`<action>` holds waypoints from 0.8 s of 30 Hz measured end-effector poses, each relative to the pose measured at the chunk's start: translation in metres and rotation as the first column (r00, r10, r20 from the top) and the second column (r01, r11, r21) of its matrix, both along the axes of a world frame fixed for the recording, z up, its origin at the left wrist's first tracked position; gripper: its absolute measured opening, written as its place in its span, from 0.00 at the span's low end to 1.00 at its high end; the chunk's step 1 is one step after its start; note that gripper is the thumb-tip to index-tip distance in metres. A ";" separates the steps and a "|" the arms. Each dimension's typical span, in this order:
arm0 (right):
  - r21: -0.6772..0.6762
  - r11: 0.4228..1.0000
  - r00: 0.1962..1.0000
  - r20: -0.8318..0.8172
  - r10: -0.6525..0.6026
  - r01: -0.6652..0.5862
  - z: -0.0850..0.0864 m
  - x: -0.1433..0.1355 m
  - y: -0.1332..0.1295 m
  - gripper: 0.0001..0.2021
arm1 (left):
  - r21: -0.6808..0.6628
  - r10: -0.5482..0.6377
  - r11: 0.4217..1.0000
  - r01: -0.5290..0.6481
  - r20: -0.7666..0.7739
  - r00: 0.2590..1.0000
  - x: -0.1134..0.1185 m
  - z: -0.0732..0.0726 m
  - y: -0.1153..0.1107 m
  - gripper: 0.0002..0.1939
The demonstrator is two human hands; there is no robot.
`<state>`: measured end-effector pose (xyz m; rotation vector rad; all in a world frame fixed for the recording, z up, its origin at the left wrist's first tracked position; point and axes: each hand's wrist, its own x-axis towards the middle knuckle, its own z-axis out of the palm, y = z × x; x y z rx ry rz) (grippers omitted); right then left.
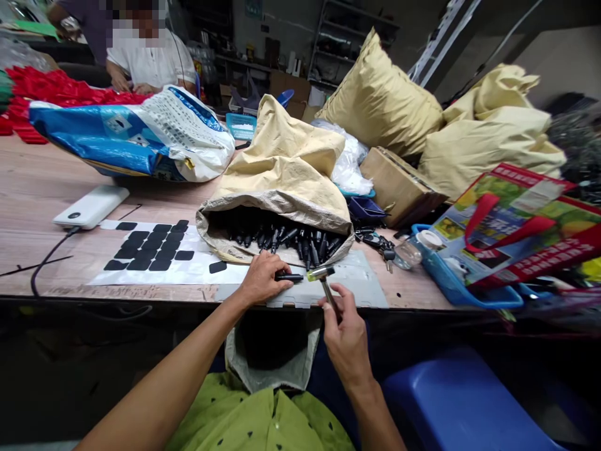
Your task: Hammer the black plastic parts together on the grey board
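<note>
My left hand (264,279) is closed around a black pen-like piece (290,277), whose end points right, low over a grey board (364,291) at the table's front edge. In my right hand (345,329) is a small hammer (321,274) with a metal handle and a yellowish face. Its head is just right of the black piece's end; I cannot tell whether they touch. Right behind my hands lies a beige sack (282,181), its mouth towards me, with many similar black pieces (312,244) inside. Another sack (273,369) hangs open below the table edge at my lap.
Black rounded patches (154,247) lie on a white sheet at left, near a white power bank (91,207) with a cable. A blue-white bag (131,134) is behind. On the right are keys (389,255), a blue basket (469,294) and a blue stool (464,401). People sit across the table.
</note>
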<state>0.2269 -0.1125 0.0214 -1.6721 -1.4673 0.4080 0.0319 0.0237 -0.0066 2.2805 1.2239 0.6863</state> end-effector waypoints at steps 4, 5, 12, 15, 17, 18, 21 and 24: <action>0.153 0.986 0.975 0.220 0.029 -0.063 0.003 -0.016 0.008 0.19 | 0.009 -0.017 1.000 0.017 0.027 0.999 -0.001 -0.002 0.001 0.10; 0.179 0.981 0.966 0.258 0.026 -0.075 0.003 -0.019 0.009 0.20 | 0.012 -0.021 1.000 0.021 0.029 0.999 -0.001 -0.003 0.002 0.10; 0.127 0.986 0.892 0.450 0.040 -0.109 -0.006 -0.027 0.013 0.23 | 0.003 -0.002 1.000 0.002 0.018 1.000 -0.001 -0.002 0.002 0.10; 0.203 0.977 0.919 0.394 -0.028 -0.057 -0.005 -0.022 0.013 0.23 | -0.002 -0.016 1.000 0.016 0.023 1.000 -0.001 -0.002 0.002 0.10; 0.238 0.971 0.928 0.369 -0.056 -0.037 -0.004 -0.020 0.013 0.23 | -0.006 -0.017 1.000 0.017 0.025 1.000 -0.001 -0.002 0.002 0.10; 0.226 0.974 0.924 0.378 -0.054 -0.036 -0.005 -0.019 0.013 0.23 | -0.008 -0.014 1.000 0.014 0.025 1.000 -0.001 -0.002 0.001 0.10; 0.135 0.990 0.905 0.425 -0.020 -0.042 -0.010 -0.017 0.013 0.23 | -0.002 0.005 1.000 -0.005 0.023 1.000 0.000 -0.001 0.001 0.09; 0.178 0.984 0.919 0.386 -0.081 0.012 -0.010 -0.008 0.015 0.21 | 0.004 -0.008 1.000 0.008 0.025 1.000 -0.001 -0.002 0.001 0.08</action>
